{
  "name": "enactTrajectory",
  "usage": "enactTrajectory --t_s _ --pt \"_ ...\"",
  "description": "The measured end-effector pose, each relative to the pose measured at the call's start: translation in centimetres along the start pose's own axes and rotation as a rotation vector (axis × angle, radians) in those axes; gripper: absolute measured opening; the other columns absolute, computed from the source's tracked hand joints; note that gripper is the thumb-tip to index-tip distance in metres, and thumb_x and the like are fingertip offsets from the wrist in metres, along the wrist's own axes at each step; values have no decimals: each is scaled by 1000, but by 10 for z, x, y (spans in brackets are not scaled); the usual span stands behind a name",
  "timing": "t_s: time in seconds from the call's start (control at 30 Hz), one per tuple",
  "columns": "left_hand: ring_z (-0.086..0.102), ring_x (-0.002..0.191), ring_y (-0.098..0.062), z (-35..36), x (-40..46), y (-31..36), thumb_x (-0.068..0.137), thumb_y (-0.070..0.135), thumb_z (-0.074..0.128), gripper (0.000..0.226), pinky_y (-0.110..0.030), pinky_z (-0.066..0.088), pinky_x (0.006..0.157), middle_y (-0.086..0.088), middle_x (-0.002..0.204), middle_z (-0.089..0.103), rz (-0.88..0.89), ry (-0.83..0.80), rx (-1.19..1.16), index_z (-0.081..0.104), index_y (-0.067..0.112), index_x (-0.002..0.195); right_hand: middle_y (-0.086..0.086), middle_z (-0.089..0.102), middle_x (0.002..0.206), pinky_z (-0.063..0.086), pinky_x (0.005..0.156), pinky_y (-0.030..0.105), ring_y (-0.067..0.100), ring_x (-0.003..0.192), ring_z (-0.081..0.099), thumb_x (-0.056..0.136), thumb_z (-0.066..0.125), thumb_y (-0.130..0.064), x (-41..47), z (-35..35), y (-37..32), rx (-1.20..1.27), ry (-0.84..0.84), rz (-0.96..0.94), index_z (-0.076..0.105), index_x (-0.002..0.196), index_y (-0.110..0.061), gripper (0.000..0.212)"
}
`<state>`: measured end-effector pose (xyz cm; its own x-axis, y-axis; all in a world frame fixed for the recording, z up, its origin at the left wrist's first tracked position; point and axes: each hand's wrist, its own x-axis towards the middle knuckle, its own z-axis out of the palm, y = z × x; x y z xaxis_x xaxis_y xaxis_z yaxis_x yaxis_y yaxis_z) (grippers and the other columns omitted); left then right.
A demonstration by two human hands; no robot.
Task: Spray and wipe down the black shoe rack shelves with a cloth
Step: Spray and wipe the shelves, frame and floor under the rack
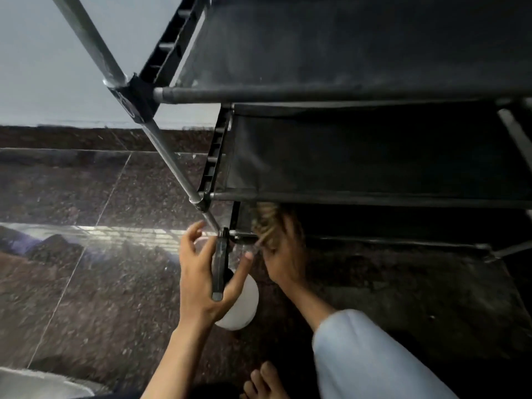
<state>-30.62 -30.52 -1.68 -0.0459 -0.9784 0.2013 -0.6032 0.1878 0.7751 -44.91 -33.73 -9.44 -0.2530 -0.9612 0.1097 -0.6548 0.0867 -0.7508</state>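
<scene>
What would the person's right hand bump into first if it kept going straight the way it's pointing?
Probably the cloth it already holds, then the lowest black shelf of the shoe rack. The right hand points up and in under the middle shelf. Depth is unclear in that dark gap.

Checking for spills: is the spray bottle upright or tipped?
Tipped: the left hand holds the spray bottle with its base toward the camera.

The shoe rack (pixel 359 53) had black fabric shelves, dusted pale grey on top, and grey metal poles (pixel 86 36). The spray bottle (pixel 241 303) was white with a black head (pixel 219 269). The cloth (pixel 266 223) was tan and streaked. The floor (pixel 86 283) was dark brown — speckled — and the sleeve (pixel 368 358) pale blue.
</scene>
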Motion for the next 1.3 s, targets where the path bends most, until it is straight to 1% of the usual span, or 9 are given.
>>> enactTrajectory --t_s 0.07,0.17,0.33,0.43,0.6,0.9,1.07,1.2,1.3 --pt "25 142 -20 3 8 -12 75 56 60 33 -32 28 105 -18 150 31 -56 -1 -17 61 25 86 1 40 149 11 116 36 26 137 35 86 55 -32 4 23 13 -228 -201 -273 48 138 -24 53" --pt "20 144 -16 6 26 -21 77 54 58 35 -14 20 107 -12 158 17 -107 -6 -61 64 22 88 -2 44 146 23 114 38 26 132 44 79 66 -20 9 29 28 -419 -263 -513 58 128 -29 51" --pt "57 90 -4 10 58 -25 85 41 55 15 -20 46 76 -2 98 59 -1 -57 -111 58 26 83 -2 57 135 50 93 36 25 113 62 85 41 -21 33 -12 66 -535 -279 -802 71 109 -28 39" --pt "52 66 -17 14 58 -26 86 39 53 30 -33 40 59 -2 71 52 -39 -51 -101 55 12 75 3 57 135 50 93 41 30 112 62 86 42 -17 39 -56 112 -561 -379 -856 65 120 -25 42" --pt "52 67 -19 16 59 -27 85 42 51 28 -31 37 60 -6 72 52 -62 -34 -89 53 20 68 6 50 140 43 99 42 31 119 57 85 49 -6 44 -103 145 -603 -480 -848 55 131 -21 49" --pt "48 63 -19 20 64 -27 87 36 54 28 -30 33 58 -2 64 50 -62 -55 -105 45 28 61 7 67 119 59 63 41 33 89 69 82 39 -10 55 22 25 -395 -418 -950 74 103 -14 41" --pt "52 72 -25 21 66 -32 87 39 52 21 -31 35 62 -4 70 52 -71 -86 -122 48 34 67 5 67 119 59 76 40 29 95 69 85 41 -13 54 -42 78 -500 -430 -1016 71 109 -12 38" --pt "49 73 -21 24 64 -28 87 36 53 26 -28 34 61 -2 71 51 -92 -65 -154 48 26 64 4 58 132 58 80 43 31 106 65 82 41 -7 56 -107 129 -633 -546 -969 47 130 -20 50" --pt "51 83 -20 27 64 -25 85 37 53 19 -24 35 67 -4 81 53 -121 -48 -158 49 37 66 7 60 130 58 76 47 35 101 67 81 46 -6 54 -96 123 -611 -544 -935 59 124 -17 46"
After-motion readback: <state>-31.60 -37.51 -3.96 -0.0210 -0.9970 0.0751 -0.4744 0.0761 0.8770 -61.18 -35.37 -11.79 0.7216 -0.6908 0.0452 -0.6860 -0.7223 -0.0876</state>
